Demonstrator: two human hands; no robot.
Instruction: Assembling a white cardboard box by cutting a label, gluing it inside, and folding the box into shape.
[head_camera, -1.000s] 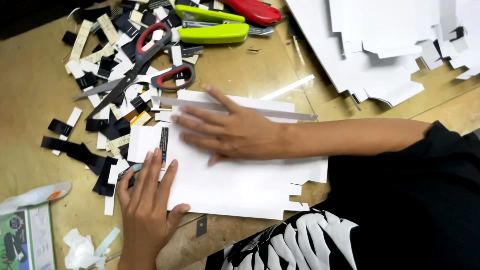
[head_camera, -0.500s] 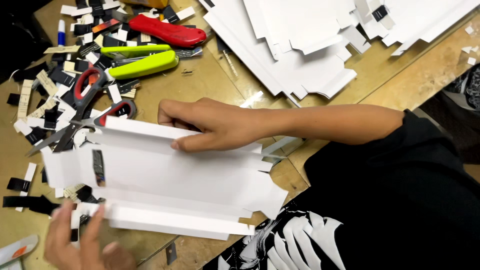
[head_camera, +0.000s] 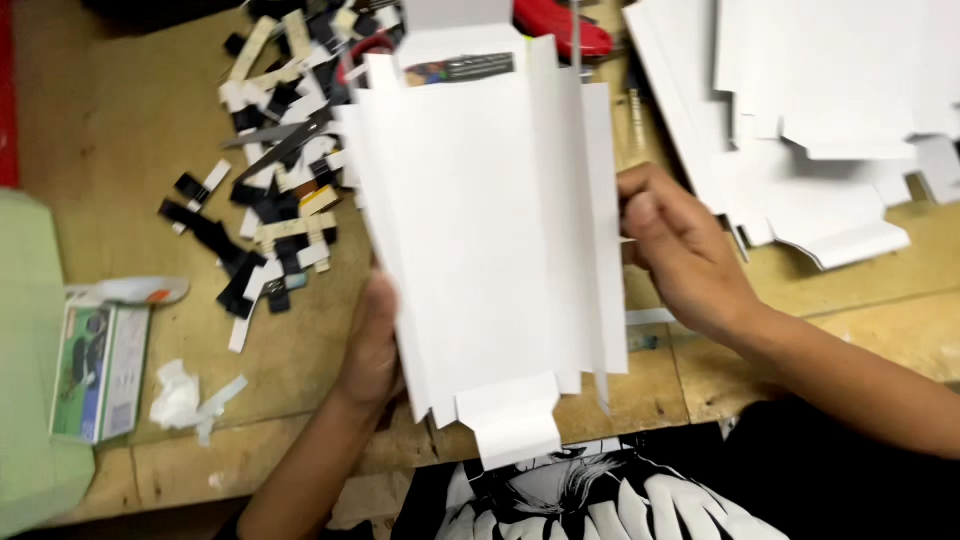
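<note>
Head view: white cardboard sheet held up over the wooden bench, creased into long folds. Left hand mostly hidden behind its lower left edge, grip not clear. Right hand closed on the right edge. Black and white scraps lying behind.

White card blank, black-and-white scraps, red cutter, brown wooden table

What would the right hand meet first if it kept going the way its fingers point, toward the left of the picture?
The right hand already meets the side flap of the white cardboard box blank; further on probably the left hand, though depth is unclear.
</note>
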